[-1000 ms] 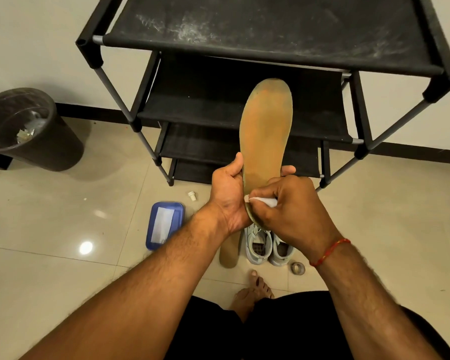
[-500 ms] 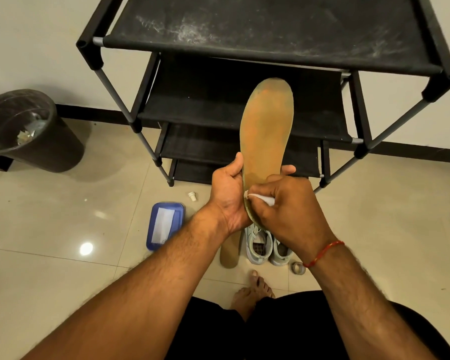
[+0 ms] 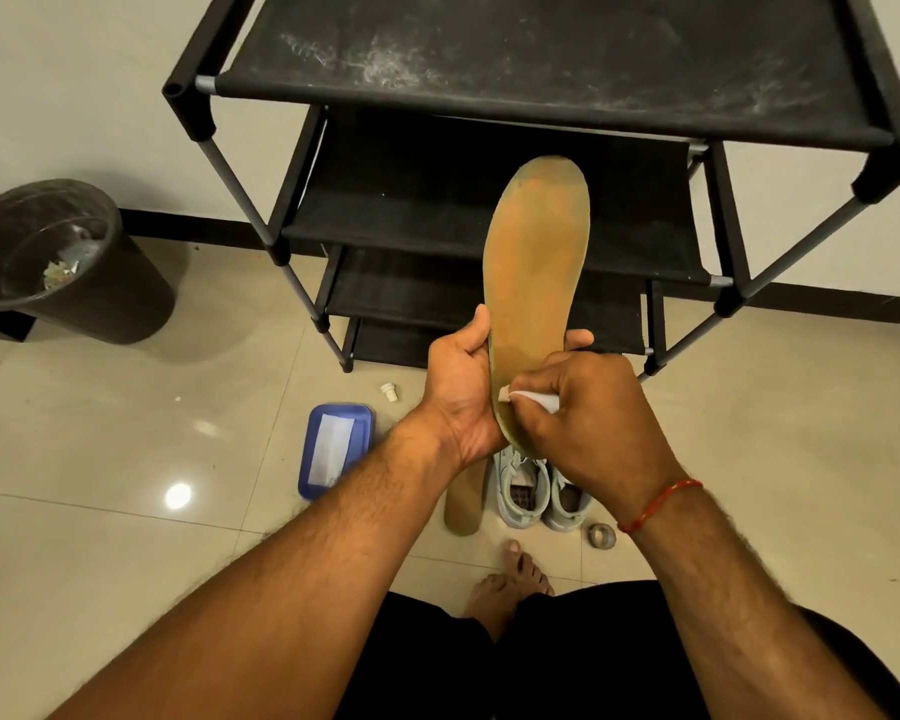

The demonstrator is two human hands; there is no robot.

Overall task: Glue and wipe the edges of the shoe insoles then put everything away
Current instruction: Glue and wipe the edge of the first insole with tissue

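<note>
Left grip (image 3: 458,402) clamped round insole (image 3: 536,262) heel, held upright before rack (image 3: 541,54); right grip (image 3: 588,423) pinching white tube (image 3: 536,400), tip on insole edge. Bin (image 3: 115,304) holds scraps (image 3: 61,270); blue tray (image 3: 313,423) on floor (image 3: 126,563) holds white sheet (image 3: 331,449).

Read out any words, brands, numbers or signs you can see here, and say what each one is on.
None can be read.
White label on the blue plastic box: looks blank.
White tube pinched in the right hand: mostly hidden, no print shows.
Tan foam insole held by the left hand: stains only.
Pale grey sneakers: dark patches inside, too small to read.
</note>
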